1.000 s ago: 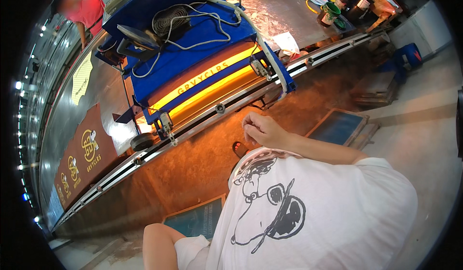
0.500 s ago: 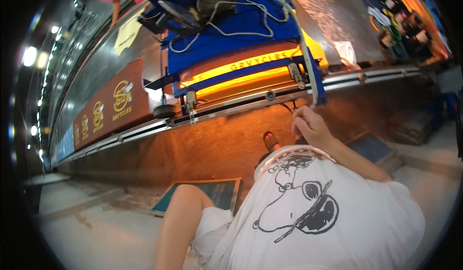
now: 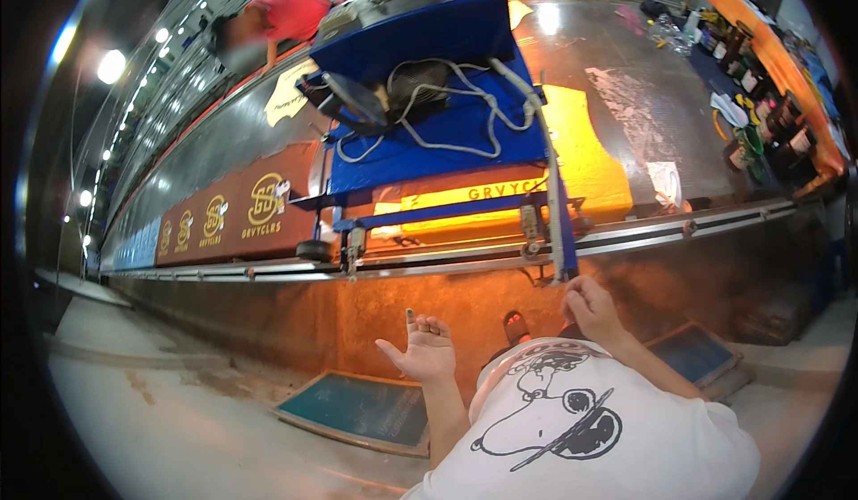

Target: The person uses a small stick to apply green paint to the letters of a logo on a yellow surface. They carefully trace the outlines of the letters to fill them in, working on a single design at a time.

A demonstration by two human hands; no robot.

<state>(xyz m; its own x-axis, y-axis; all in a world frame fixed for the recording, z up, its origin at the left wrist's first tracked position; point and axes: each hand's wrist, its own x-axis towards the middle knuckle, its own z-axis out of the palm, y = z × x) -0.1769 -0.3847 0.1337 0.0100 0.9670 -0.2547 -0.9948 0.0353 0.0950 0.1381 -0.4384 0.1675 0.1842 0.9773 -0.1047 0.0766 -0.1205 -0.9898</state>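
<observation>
The blue rail-mounted heater carriage (image 3: 429,162) stands over the metal-topped table (image 3: 585,44), shifted left to expose more yellow fabric panel (image 3: 594,160). The left hand (image 3: 424,350) has entered view, empty, thumb spread. The right hand (image 3: 592,308) is curled beside the carriage's lower right corner; grip indeterminable.

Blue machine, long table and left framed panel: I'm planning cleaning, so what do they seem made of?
The blue machine is probably painted sheet metal, slightly glossy: flat panels, even colour. The long table has a grey top, apparently smooth metal or a coating, judging by its bright glare. The left framed panel has a tan, probably wooden border; its teal face could be mesh or film, I can't tell.
</observation>
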